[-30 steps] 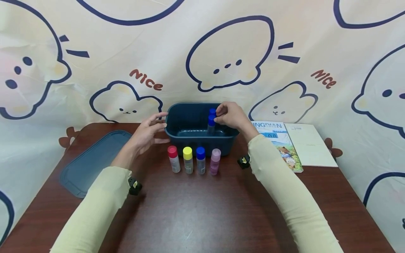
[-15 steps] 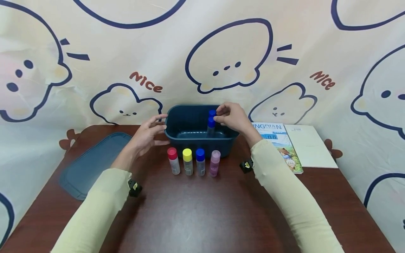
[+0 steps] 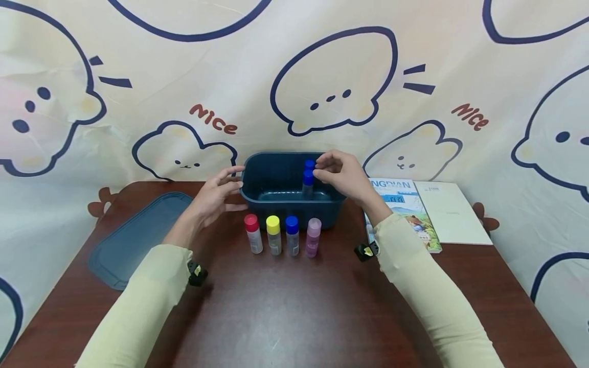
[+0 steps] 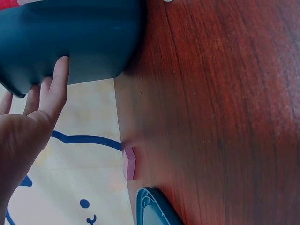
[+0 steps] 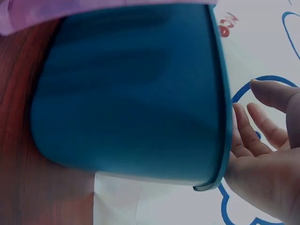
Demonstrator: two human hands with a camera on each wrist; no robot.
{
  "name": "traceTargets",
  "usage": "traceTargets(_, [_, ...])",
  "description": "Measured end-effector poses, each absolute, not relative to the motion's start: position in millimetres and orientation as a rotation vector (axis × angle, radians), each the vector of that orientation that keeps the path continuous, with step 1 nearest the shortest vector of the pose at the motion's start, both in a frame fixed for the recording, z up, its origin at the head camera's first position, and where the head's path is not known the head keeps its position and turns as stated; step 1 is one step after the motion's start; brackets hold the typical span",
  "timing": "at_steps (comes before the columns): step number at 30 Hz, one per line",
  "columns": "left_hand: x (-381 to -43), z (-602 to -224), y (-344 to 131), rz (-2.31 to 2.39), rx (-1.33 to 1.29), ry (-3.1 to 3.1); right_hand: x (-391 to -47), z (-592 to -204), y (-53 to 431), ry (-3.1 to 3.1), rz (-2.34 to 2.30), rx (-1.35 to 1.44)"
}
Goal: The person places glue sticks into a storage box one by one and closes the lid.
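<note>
A dark teal plastic bin (image 3: 285, 210) stands at the back middle of the table. Two small blue-capped bottles (image 3: 308, 185) are upright inside it, toward its right end. Over the bin's right side is my right hand (image 3: 342, 174), its thumb tip just beside the nearer blue cap. The right wrist view shows a gap between thumb and fingers, with nothing held. My left hand (image 3: 213, 197) has its fingers spread along the bin's left end; fingertips (image 4: 61, 65) touch the wall in the left wrist view. In front of the bin stand several small bottles: red-capped (image 3: 253, 237), yellow-capped (image 3: 274, 239), blue-capped (image 3: 292, 240) and pink (image 3: 313, 241).
A flat teal lid (image 3: 138, 237) lies on the brown table (image 3: 276, 312), left of the bin. To the right lie a colourful book (image 3: 416, 214) and a pale book (image 3: 453, 212). A cartoon-printed cloth (image 3: 257, 76) hangs behind the table.
My right hand has loosened its fingers from the blue caps and drawn slightly right. The two bottles stay upright in the bin. My left hand keeps its place.
</note>
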State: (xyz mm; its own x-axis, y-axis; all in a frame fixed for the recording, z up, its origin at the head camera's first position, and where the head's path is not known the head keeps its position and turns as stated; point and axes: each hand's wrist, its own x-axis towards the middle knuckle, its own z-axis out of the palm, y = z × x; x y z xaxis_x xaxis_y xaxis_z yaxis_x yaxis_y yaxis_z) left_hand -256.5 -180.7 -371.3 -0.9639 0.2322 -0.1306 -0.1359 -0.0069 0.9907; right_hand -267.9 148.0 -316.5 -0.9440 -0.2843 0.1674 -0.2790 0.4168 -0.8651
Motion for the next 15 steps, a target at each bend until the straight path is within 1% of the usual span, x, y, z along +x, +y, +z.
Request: traceTargets(15, [-256.8, -370.8, -181.6, 2.066, 0.108, 1.998, -242.5, -315.0, 151.8, 2.595, -1.621, -0.640])
